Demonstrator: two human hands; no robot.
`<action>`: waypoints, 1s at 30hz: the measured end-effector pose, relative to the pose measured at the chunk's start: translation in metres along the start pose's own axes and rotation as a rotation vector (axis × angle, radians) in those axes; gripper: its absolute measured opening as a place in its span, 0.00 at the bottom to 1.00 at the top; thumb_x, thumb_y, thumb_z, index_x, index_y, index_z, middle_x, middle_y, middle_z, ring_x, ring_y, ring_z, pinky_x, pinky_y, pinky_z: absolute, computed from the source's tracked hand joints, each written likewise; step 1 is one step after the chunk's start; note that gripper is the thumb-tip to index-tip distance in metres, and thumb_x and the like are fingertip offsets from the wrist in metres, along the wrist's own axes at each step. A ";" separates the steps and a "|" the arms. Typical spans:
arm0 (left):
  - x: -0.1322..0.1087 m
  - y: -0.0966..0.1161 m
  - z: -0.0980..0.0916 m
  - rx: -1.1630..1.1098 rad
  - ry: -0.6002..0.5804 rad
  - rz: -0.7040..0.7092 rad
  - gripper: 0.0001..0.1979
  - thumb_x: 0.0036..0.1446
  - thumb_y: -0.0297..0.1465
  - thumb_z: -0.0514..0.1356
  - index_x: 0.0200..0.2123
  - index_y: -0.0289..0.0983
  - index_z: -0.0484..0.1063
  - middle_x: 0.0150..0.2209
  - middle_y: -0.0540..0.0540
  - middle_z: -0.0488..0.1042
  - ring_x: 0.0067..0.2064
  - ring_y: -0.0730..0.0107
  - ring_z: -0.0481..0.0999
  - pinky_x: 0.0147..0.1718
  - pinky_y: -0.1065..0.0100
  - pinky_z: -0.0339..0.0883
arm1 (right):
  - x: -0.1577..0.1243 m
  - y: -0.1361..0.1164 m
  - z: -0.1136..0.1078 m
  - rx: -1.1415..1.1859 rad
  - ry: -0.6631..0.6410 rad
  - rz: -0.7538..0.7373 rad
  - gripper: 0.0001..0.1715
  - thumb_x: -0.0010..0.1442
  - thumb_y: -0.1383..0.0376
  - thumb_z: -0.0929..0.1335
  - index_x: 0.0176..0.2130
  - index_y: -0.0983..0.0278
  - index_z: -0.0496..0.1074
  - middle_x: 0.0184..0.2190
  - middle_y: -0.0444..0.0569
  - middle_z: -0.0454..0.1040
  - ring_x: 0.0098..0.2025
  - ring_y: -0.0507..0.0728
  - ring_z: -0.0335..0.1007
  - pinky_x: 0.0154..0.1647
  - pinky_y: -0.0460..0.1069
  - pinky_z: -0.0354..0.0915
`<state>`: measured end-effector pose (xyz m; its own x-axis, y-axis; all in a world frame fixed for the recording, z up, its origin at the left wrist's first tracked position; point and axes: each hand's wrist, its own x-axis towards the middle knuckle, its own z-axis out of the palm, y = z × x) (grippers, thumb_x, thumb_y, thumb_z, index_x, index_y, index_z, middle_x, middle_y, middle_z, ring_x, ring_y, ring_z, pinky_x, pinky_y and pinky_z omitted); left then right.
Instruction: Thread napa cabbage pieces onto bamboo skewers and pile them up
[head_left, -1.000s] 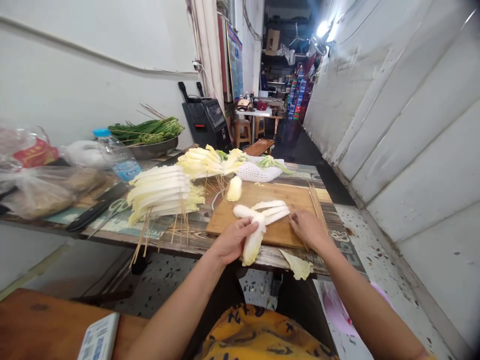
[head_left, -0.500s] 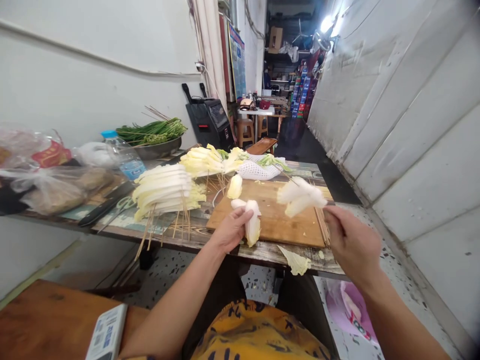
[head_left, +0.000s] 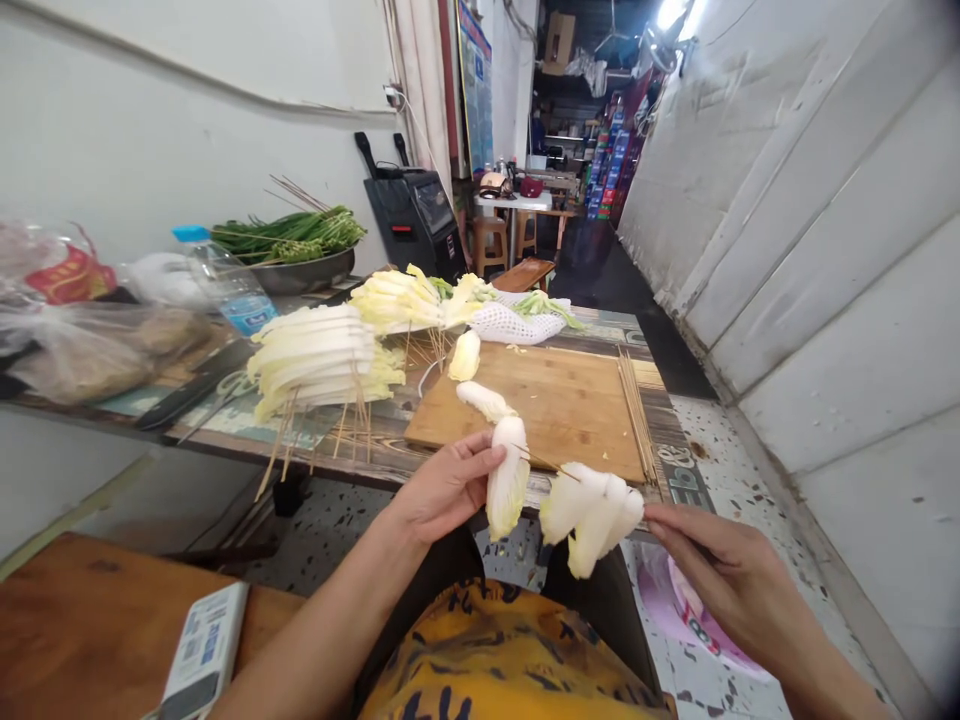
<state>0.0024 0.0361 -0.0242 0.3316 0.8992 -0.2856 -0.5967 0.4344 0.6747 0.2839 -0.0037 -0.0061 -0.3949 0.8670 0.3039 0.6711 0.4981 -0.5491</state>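
Note:
Between thumb and fingers, my left hand (head_left: pixel 450 485) pinches a pale napa cabbage leaf (head_left: pixel 508 490) that hangs down over the table's front edge. My right hand (head_left: pixel 720 560) grips the right end of a bamboo skewer (head_left: pixel 546 461) threaded with several cabbage leaves (head_left: pixel 596 508). The skewer's bare tip points left and meets the upper part of the held leaf; whether it has pierced it I cannot tell. Just behind my left hand, a rolled cabbage piece (head_left: pixel 484 400) lies on the wooden cutting board (head_left: pixel 562 405). A yellowish piece (head_left: pixel 465 357) rests at the board's back left corner.
Finished cabbage skewers (head_left: pixel 315 350) are stacked left of the board. Loose bamboo skewers (head_left: pixel 636 415) lie along its right edge. Farther left are scissors (head_left: pixel 229 388), a knife (head_left: pixel 180 390), a water bottle (head_left: pixel 232 290) and a bowl of greens (head_left: pixel 300 270). A pink basin (head_left: pixel 694 620) stands on the floor.
My right hand has brought the loaded skewer down and left, so its tip now reaches the leaf in my left hand. The view has shifted slightly.

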 end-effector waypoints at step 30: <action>-0.009 0.002 0.002 0.059 0.054 -0.006 0.15 0.37 0.34 0.72 0.28 0.30 0.79 0.26 0.44 0.79 0.25 0.72 0.74 0.27 0.74 0.66 | -0.007 0.004 -0.016 -0.034 -0.035 -0.004 0.16 0.61 0.62 0.64 0.46 0.57 0.76 0.41 0.50 0.80 0.39 0.58 0.78 0.38 0.49 0.75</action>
<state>0.0003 0.0286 -0.0189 0.2939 0.8990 -0.3247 -0.5503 0.4370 0.7115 0.2996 -0.0080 0.0021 -0.4193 0.8641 0.2783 0.6897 0.5026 -0.5212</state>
